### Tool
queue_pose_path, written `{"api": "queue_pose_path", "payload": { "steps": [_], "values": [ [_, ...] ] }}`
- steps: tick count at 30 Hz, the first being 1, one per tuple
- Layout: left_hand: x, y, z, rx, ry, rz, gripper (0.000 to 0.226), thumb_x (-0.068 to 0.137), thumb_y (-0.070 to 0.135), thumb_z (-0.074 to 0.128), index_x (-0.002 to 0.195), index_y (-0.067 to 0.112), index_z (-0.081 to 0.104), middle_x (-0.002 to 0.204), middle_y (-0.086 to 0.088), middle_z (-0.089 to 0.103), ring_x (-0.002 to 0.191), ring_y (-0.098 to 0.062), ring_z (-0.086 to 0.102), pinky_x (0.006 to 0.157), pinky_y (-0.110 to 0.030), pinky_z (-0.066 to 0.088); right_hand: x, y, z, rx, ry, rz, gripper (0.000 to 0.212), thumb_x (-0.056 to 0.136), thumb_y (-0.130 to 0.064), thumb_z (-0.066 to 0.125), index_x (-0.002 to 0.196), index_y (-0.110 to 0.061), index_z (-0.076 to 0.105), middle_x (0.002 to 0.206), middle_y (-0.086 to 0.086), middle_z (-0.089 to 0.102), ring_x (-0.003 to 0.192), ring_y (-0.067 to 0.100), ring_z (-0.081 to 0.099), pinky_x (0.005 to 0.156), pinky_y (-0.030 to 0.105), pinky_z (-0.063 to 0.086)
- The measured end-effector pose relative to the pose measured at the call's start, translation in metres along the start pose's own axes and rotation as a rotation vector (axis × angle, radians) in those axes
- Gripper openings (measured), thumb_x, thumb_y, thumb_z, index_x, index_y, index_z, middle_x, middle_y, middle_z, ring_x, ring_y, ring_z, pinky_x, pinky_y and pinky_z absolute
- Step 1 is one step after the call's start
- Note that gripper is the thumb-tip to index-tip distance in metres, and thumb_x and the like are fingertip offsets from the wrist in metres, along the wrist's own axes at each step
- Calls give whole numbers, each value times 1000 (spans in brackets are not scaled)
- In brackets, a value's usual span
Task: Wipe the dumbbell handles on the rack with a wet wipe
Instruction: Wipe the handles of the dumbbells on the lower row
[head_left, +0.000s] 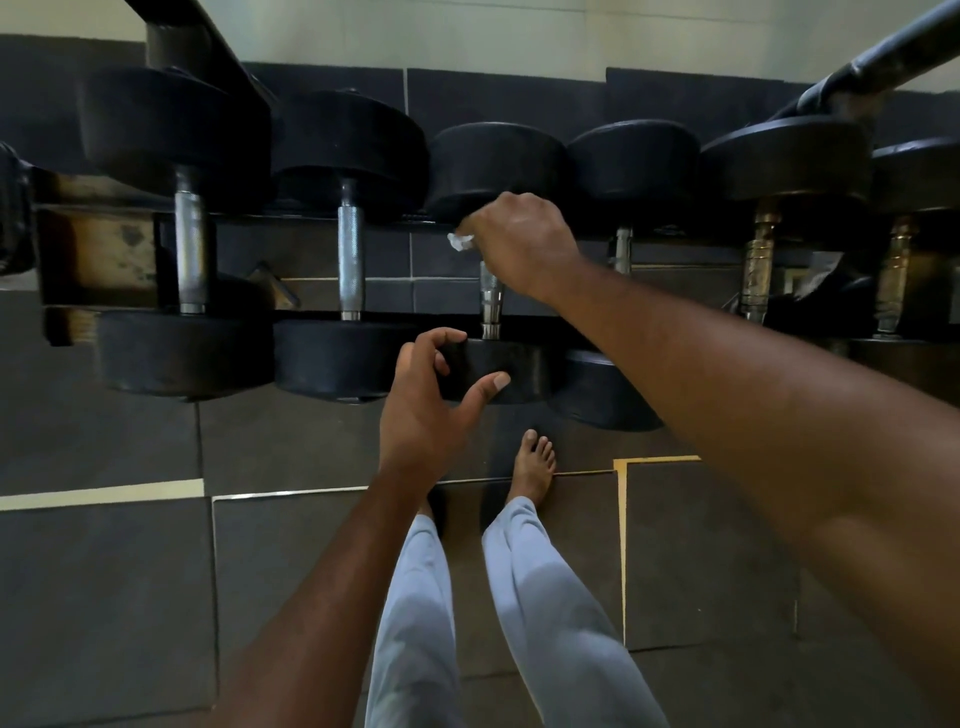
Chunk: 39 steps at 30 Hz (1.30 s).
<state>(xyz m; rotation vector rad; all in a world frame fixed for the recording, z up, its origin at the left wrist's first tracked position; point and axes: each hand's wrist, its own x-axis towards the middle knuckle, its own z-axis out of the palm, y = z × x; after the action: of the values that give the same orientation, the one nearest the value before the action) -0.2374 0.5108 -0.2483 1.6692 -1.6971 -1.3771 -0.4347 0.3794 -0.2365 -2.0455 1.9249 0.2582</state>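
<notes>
Dark floor tiles below the rack; right hand clasps the wet wipe around the third dumbbell's handle; left hand grips its near weight; best twist along the full knurling.

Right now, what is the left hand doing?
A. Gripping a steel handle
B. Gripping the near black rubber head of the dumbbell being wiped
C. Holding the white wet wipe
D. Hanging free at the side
B: the left hand curls round the near black rubber head, while the right hand holds the white wet wipe on the knurled steel handle.
</notes>
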Motion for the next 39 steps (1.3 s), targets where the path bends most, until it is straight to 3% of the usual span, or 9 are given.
{"api": "queue_pose_path", "payload": {
  "steps": [4, 9, 14, 17, 21, 25, 29, 33, 39],
  "values": [
    [-1, 0, 0, 14, -1, -2, 62, 82, 50, 89, 133, 34, 56, 107, 11, 51, 93, -4, 57, 75, -22, 55, 3, -9, -1, -31, -100, 20, 36, 89, -2, 60, 113, -22, 77, 102, 8, 75, 92, 34, 71, 72, 34, 50],
    [-1, 3, -1, 9, -11, -19, 62, 82, 50, 89, 133, 35, 56, 107, 11, 51, 93, -5, 57, 76, -27, 58, 11, -27, -22, -24, -390, -5, 23, 99, -27, 72, 120, -19, 74, 114, 6, 71, 93, 27, 62, 80, 37, 51],
    [-1, 4, -3, 22, -23, -8, 62, 84, 46, 89, 134, 32, 55, 112, 9, 53, 94, -1, 57, 75, -21, 54, -15, -33, -8, 53, -589, -81, 17, 100, -25, 69, 114, -17, 75, 93, 0, 68, 84, 19, 66, 65, 32, 50],
    [-1, 4, -2, 47, -23, 9, 62, 84, 49, 88, 134, 32, 54, 113, 9, 54, 94, 1, 57, 73, -18, 51, -31, -22, -1, 224, -529, -59, 15, 98, -23, 68, 107, -22, 80, 99, 0, 74, 95, 20, 70, 76, 35, 57],
    [-4, 13, 0, 96, 29, -28, 61, 84, 50, 87, 132, 30, 54, 108, 10, 54, 93, -5, 57, 77, -26, 55, -65, 22, -6, 576, -350, 112, 21, 95, -37, 78, 105, -20, 83, 84, -12, 73, 79, 4, 66, 73, 27, 50],
    [-18, 49, 25, 175, 34, 70, 49, 89, 42, 84, 128, 27, 58, 109, 12, 54, 94, -8, 59, 75, -34, 56, -115, 85, -5, 786, -101, 242, 21, 99, -20, 75, 105, -1, 80, 102, 16, 79, 93, 16, 69, 80, 32, 49],
    [-28, 80, 84, 168, -92, 106, 54, 88, 48, 85, 131, 24, 61, 117, 11, 55, 98, -2, 56, 80, -30, 56, -151, 140, 4, 724, 2, 311, 19, 99, -20, 75, 105, -4, 81, 107, 5, 79, 100, 16, 70, 79, 13, 43],
    [-38, 87, 134, 223, -110, 49, 67, 86, 54, 84, 136, 18, 57, 133, -1, 47, 106, -11, 58, 87, -29, 54, -161, 162, 24, 711, 2, 257, 13, 97, -25, 74, 98, -14, 80, 101, 3, 79, 97, 19, 73, 88, 37, 55],
    [-44, 80, 151, 189, 42, -12, 63, 84, 42, 90, 134, 18, 59, 129, 4, 43, 101, -7, 56, 90, -28, 55, -156, 153, 46, 644, -69, 123, 19, 91, -18, 80, 108, -26, 83, 109, -3, 80, 103, 14, 72, 87, 29, 55]
  ]
}}
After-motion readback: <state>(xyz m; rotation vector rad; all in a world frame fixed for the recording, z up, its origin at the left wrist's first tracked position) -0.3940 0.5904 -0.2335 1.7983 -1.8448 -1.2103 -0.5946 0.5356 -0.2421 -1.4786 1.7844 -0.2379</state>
